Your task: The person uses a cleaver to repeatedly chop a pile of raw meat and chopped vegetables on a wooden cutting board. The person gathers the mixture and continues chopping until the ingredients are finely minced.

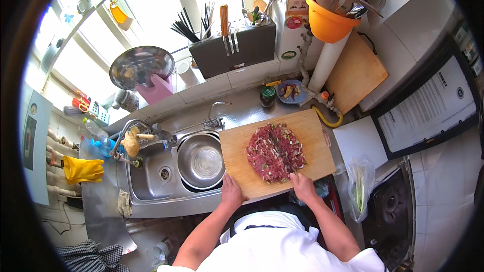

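A mound of minced red meat mixed with chopped green onion [261, 155] lies on a wooden cutting board [236, 147]. My right hand [303, 188] grips a kitchen knife [279, 149] at the board's near edge. Seen almost edge-on, the dark blade runs through the meat, away from me; the handle is mostly hidden in my fist. My left hand [231, 190] holds the board's near left corner, its fingers along the edge. The board lies over the counter at the right side of the sink, beside a steel basin [202, 160].
Left of the basin is a sink bowl [151, 175] under a faucet [130, 124]. Behind the board stand a dark jar with a green lid [268, 96] and a blue dish [291, 100]. Bagged green onions [357, 192] lie by the stove [391, 204] at right. An orange basket [331, 19] hangs above.
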Available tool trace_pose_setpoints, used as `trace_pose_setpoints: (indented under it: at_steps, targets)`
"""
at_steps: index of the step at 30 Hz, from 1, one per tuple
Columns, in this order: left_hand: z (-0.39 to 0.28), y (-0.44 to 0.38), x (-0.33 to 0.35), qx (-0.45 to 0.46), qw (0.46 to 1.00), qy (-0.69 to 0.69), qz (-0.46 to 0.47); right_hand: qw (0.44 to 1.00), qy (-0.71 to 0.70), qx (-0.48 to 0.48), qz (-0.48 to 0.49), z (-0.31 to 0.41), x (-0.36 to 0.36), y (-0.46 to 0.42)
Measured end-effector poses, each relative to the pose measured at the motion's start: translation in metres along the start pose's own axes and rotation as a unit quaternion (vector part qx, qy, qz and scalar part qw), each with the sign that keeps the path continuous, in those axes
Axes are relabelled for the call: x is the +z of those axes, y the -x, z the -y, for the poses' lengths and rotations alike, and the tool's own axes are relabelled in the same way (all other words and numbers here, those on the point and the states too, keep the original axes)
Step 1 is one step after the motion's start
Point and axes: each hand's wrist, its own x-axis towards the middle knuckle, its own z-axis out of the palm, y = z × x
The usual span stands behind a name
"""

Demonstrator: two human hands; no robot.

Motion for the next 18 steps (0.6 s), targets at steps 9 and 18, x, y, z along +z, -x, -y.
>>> trace_pose_setpoints:
  at_steps: [9,18]
  targets:
    - [0.000,0.001,-0.001,0.001,1.000,0.005,0.008,0.999,-0.031,-0.006,-0.034,-0.003,0.001,0.002]
    - [0.001,-0.001,0.003,-0.014,1.000,0.003,0.003,0.985,-0.168,-0.008,-0.042,-0.041,-0.013,0.000]
